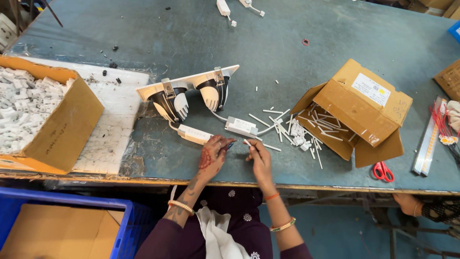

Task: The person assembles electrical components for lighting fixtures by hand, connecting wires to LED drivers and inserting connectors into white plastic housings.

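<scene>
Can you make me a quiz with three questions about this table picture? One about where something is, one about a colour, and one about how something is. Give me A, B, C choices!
1. Where are the scissors?
A. Inside the left box
B. On the table, right of the tipped box
C. In the blue crate

2. What colour are the scissors' handles?
A. Red
B. Green
C. Yellow

3. How does the cardboard box on the right lie?
A. Taped shut
B. Squashed flat
C. Tipped on its side, small white sticks spilling out

Answers:
1 B: they lie near the table's front edge, beside that box.
2 A: both handle loops are red.
3 C: its flaps are open and the sticks are scattered towards the right hand.
</scene>
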